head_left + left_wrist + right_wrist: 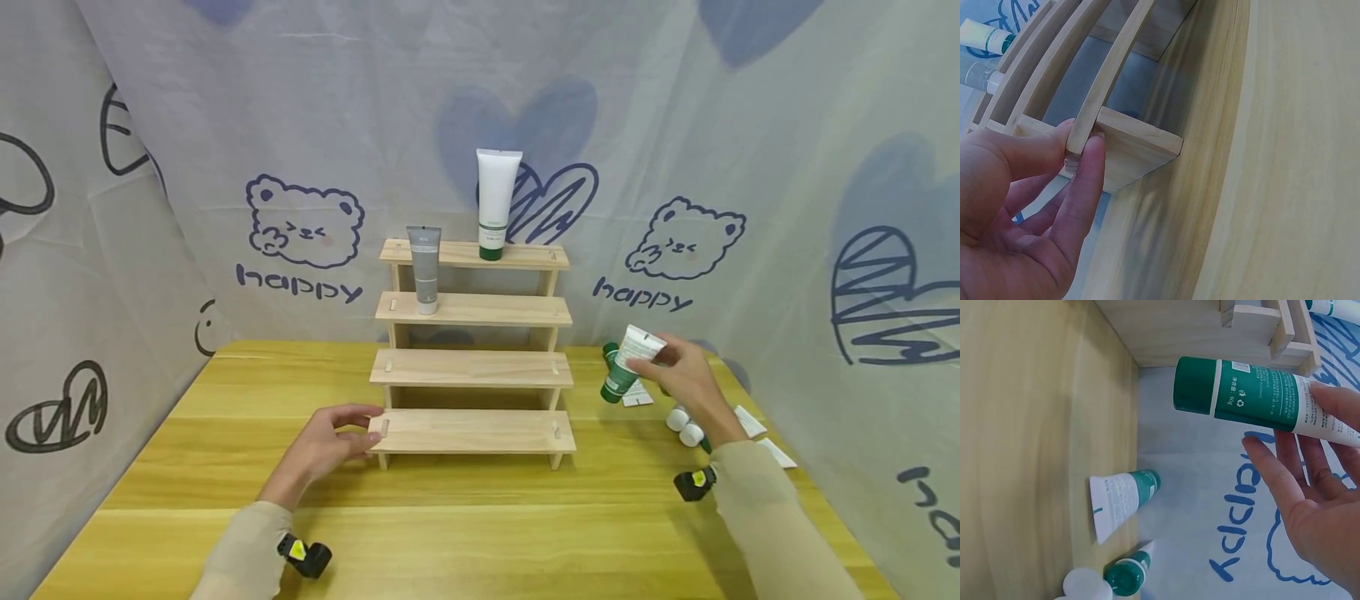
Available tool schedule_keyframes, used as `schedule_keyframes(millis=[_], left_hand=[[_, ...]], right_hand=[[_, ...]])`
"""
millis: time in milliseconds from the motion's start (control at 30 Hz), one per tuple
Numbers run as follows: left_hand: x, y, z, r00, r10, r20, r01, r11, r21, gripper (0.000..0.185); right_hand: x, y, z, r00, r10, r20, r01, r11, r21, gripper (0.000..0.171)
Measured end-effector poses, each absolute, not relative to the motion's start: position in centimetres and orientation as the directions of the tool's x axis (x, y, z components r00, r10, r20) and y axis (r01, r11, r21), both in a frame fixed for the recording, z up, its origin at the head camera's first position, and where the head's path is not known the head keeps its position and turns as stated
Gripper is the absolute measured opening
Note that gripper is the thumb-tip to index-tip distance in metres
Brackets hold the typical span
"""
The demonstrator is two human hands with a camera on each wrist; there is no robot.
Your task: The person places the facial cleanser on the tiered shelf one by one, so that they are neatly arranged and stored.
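Note:
A stepped wooden rack [472, 431] with several shelves stands on the table. My left hand [330, 446] pinches the left end of its lowest shelf [1113, 69] between thumb and fingers. To the right of the rack, my right hand [686, 375] holds a green-and-white squeeze tube [1254, 394] above the table, tilted with its green cap down. A grey tube [426, 267] stands on its white cap on the second shelf from the top, toward the left. On the top shelf a larger white tube [497, 196] stands upright on its green cap.
Below and beside my right hand lie more tubes, among them a green-and-white tube [1122, 497], another green-capped tube [1129, 573] and white-capped ones [691, 434]. A printed cloth [420, 108] hangs behind and at both sides of the yellowish wooden table [450, 542].

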State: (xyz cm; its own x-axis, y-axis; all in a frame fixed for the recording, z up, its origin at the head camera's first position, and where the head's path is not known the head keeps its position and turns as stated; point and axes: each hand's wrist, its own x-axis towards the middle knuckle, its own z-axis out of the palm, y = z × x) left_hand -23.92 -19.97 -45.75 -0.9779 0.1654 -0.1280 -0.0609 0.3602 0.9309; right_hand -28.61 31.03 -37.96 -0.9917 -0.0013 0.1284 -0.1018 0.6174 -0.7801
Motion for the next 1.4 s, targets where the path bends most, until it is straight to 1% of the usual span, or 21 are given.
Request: schedule_keyframes(millis=[367, 667, 900, 1200, 1400], left_hand=[[-23.8, -20.0, -45.8, -0.978, 0.155, -0.138, -0.076, 0.354, 0.932, 0.043], [-23.9, -19.9, -45.6, -0.978, 0.163, -0.132, -0.067, 0.353, 0.933, 0.043], [-23.8, -20.0, -45.7, -0.977, 0.164, -0.137, -0.076, 0.335, 0.939, 0.043], [-23.9, -20.0, -45.9, -0.976, 0.173, -0.131, -0.067, 0.331, 0.941, 0.044], [-23.9, -20.0, -46.0, -0.977, 0.171, -0.127, -0.063, 0.339, 0.939, 0.044]], right_hand=[[-29.0, 29.7, -37.4, -0.984, -0.008, 0.179, -0.153, 0.558, -0.816, 0.056], [-29.0, 28.8, -36.4, -0.983, -0.016, 0.185, -0.166, 0.523, -0.836, 0.061], [-29.5, 28.0, -35.9, -0.982, -0.028, 0.186, -0.172, 0.524, -0.834, 0.059], [-29.7, 27.3, -35.0, -0.975, -0.058, 0.213, -0.212, 0.525, -0.825, 0.048], [-29.6, 26.9, -34.2, -0.970, -0.062, 0.236, -0.232, 0.531, -0.815, 0.051]])
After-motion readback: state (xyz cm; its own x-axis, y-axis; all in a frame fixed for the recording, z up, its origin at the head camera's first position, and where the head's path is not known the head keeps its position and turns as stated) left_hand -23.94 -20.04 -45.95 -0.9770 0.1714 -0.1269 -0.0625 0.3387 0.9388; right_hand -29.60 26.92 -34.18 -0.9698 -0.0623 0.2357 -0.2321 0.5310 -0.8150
